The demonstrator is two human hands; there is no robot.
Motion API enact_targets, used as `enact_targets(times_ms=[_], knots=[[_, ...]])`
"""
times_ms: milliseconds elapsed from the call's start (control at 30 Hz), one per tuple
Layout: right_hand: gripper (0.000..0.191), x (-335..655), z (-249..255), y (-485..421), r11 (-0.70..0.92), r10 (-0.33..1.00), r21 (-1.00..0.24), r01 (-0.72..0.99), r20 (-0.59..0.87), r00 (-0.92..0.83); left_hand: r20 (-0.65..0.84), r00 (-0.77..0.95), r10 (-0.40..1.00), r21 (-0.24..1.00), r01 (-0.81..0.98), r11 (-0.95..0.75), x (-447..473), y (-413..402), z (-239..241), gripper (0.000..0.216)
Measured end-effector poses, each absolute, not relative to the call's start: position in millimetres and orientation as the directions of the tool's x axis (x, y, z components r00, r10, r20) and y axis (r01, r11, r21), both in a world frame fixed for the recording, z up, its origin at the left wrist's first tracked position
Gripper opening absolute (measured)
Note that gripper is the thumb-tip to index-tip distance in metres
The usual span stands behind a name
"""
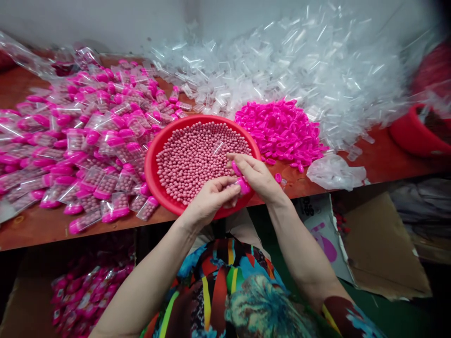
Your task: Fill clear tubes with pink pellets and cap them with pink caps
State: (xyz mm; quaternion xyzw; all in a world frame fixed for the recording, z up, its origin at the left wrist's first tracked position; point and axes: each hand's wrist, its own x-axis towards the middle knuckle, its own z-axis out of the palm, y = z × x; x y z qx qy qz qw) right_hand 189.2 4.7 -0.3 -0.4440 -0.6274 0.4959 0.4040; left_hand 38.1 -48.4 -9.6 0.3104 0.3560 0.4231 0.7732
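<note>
Over the right side of a red basin (pixel 150 164) my two hands are close together. The basin holds many small pink beads (pixel 197 159), with a clear piece (pixel 218 148) lying on them. My left hand (pixel 213 195) is closed on a small container with a bright pink cap (pixel 243 186); its body is mostly hidden by the fingers. My right hand (pixel 257 176) pinches another bright pink cap (pixel 236 168) just above it. Beside the basin, to the right, is a heap of loose pink caps (pixel 278 131).
Bead-filled containers with pink caps (pixel 95 136) cover the left of the red-brown table (pixel 377 162). Clear empty containers (pixel 282 61) are heaped at the back. A plastic bag (pixel 336 171) and a red tub (pixel 416 134) are at right. Below are cardboard boxes (pixel 380 249).
</note>
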Motion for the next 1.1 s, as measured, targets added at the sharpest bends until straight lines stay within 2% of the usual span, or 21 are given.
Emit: enact_targets(times_ms=[67, 100, 167, 233, 267, 333, 400, 433, 633, 700, 767, 867, 933, 1100], knots=[[0.038, 187, -3, 9, 0.040, 0.950, -0.995, 0.089, 0.010, -0.311, -0.327, 0.365, 0.872, 0.740, -0.474, 0.476, 36, -47, -8, 0.021], [0.037, 186, -4, 8, 0.057, 0.959, -0.995, 0.077, 0.033, -0.283, -0.347, 0.345, 0.872, 0.714, -0.506, 0.484, 35, -46, -8, 0.021], [0.030, 188, -7, 1, 0.170, 0.969, -0.980, 0.103, 0.147, -0.200, -0.378, 0.317, 0.870, 0.664, -0.562, 0.494, 34, -43, -7, 0.022], [0.026, 191, -11, -11, 0.330, 0.935, -0.921, 0.206, 0.289, -0.208, -0.399, 0.292, 0.869, 0.625, -0.607, 0.491, 35, -40, -9, 0.023], [0.030, 192, -15, -16, 0.414, 0.904, -0.867, 0.278, 0.354, -0.242, -0.409, 0.275, 0.870, 0.613, -0.624, 0.485, 35, -39, -10, 0.023], [0.051, 191, -23, -25, 0.550, 0.835, -0.720, 0.424, 0.458, -0.304, -0.429, 0.250, 0.868, 0.610, -0.629, 0.482, 37, -37, -14, 0.024], [0.074, 187, -32, -29, 0.613, 0.785, -0.586, 0.530, 0.527, -0.326, -0.439, 0.228, 0.869, 0.625, -0.617, 0.478, 38, -36, -17, 0.024], [0.079, 184, -36, -29, 0.625, 0.770, -0.544, 0.559, 0.549, -0.326, -0.439, 0.219, 0.872, 0.633, -0.614, 0.472, 39, -36, -18, 0.024], [0.064, 175, -44, -24, 0.669, 0.703, -0.461, 0.583, 0.648, -0.293, -0.449, 0.202, 0.870, 0.634, -0.614, 0.470, 42, -36, -18, 0.025], [0.063, 177, -45, -24, 0.669, 0.696, -0.457, 0.586, 0.661, -0.279, -0.424, 0.201, 0.883, 0.673, -0.583, 0.455, 44, -38, -17, 0.027], [0.061, 179, -46, -25, 0.654, 0.707, -0.461, 0.600, 0.655, -0.267, -0.362, 0.078, 0.929, 0.782, -0.516, 0.349, 48, -39, -18, 0.029], [0.055, 179, -47, -25, 0.610, 0.742, -0.462, 0.643, 0.617, -0.261, -0.195, -0.167, 0.967, 0.953, -0.266, 0.146, 52, -42, -20, 0.035], [0.055, 177, -45, -23, 0.585, 0.770, -0.448, 0.676, 0.568, -0.290, -0.142, -0.168, 0.976, 0.976, -0.186, 0.110, 52, -42, -22, 0.031], [0.061, 174, -42, -21, 0.543, 0.822, -0.446, 0.711, 0.454, -0.343, -0.252, 0.013, 0.968, 0.878, -0.417, 0.235, 51, -42, -21, 0.026]])
